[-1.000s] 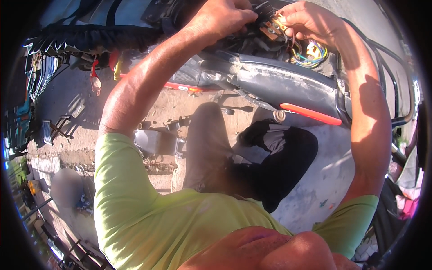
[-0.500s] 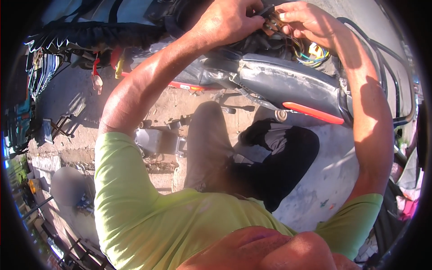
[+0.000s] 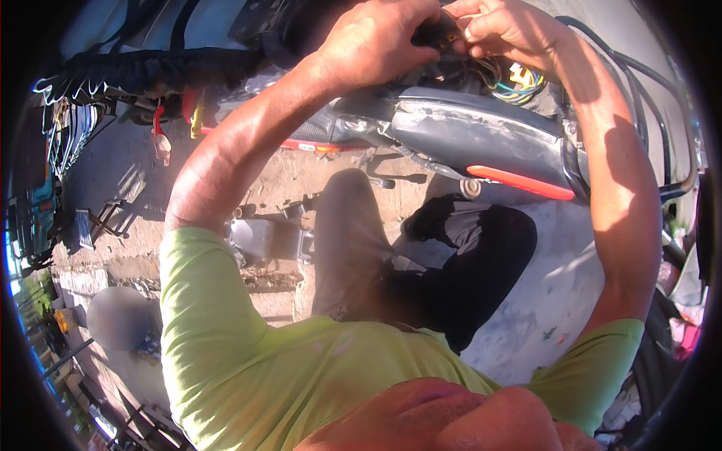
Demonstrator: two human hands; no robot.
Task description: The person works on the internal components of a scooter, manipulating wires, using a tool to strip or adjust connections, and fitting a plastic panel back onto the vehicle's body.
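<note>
electrical part [image 3: 438, 34], dark with orange-brown metal showing, sits between 2 bare hands above a dusty grey motorcycle panel [image 3: 474, 124]. left hand [image 3: 382, 39]: grip clamped on the part's left side, thumb below, fingers above. right hand [image 3: 511, 31]: bent fingers and thumb pinched on its right end. below the right hand, multicoloured wires [image 3: 526, 95] loop beside a pale yellow connector [image 3: 517, 74].

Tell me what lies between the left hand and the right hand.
In the head view, a small dark electrical part, showing some orange, lies between the left hand and the right hand.
</note>
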